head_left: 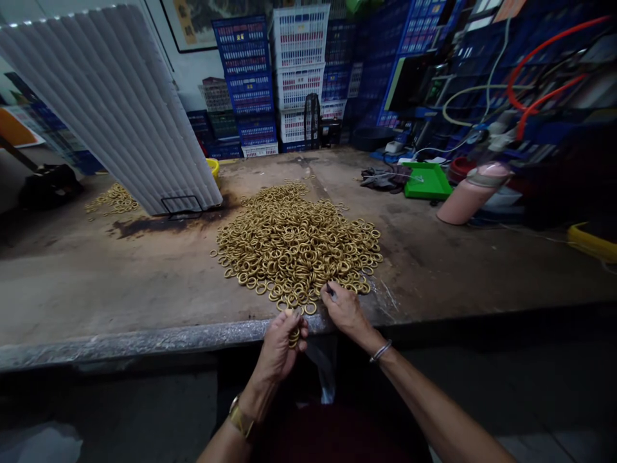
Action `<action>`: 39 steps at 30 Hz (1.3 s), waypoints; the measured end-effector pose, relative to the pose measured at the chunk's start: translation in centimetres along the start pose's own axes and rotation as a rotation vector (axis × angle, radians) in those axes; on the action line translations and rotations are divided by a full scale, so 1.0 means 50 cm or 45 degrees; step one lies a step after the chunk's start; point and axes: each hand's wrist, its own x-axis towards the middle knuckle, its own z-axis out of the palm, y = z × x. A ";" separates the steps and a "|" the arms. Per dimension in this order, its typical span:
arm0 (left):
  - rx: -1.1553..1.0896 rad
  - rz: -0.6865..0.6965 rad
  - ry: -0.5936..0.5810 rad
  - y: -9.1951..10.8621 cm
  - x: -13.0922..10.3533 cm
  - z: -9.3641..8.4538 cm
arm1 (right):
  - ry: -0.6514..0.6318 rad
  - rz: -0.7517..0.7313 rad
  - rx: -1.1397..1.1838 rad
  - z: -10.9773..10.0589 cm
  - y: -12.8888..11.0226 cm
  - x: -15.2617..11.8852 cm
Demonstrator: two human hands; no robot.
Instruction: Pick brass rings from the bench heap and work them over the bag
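A wide heap of brass-coloured rings (pixel 299 238) lies on the worktable (pixel 183 283), spreading close to its front edge. My left hand (pixel 282 344) is closed around several of these rings at the table's edge, just below the heap. At the lower right border of the pile, my right hand (pixel 344 308) is closed, with a small dark object (pixel 330 291) showing at its fingertips. What kind of object that is, I cannot make out. Loose rings lie between the two hands.
A tall corrugated white panel (pixel 120 103) stands tilted at the left, with more rings (pixel 116 199) beside it. Towards the right are a green tray (pixel 427 181), dark gloves (pixel 385 178) and a pink bottle (pixel 470 196). Stacked crates (pixel 299 77) rise behind the table.
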 end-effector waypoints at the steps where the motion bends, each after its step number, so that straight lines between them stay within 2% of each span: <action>1: 0.024 0.004 0.002 0.000 0.003 0.004 | 0.008 -0.001 0.049 0.000 0.002 0.000; 9: 0.210 0.090 -0.015 0.005 0.024 0.032 | 0.093 0.044 0.225 0.002 0.016 0.000; 16: 0.282 0.114 -0.029 -0.008 0.042 0.036 | 0.089 0.052 0.342 -0.011 0.012 -0.006; 21: 0.292 0.116 0.032 -0.009 0.045 0.043 | -0.018 0.089 0.609 -0.030 -0.005 -0.017; 24: 0.302 0.085 0.010 -0.010 0.043 0.046 | -0.086 0.102 0.706 -0.033 -0.014 -0.023; 30: 0.349 0.041 -0.031 -0.017 0.053 0.038 | -0.092 0.078 0.729 -0.019 -0.014 -0.024; 35: 0.402 0.085 0.005 -0.016 0.066 0.031 | -0.070 0.069 0.686 -0.011 -0.015 -0.021; 39: 0.561 0.167 0.049 -0.010 0.063 0.031 | -0.070 0.029 0.680 -0.011 -0.017 -0.022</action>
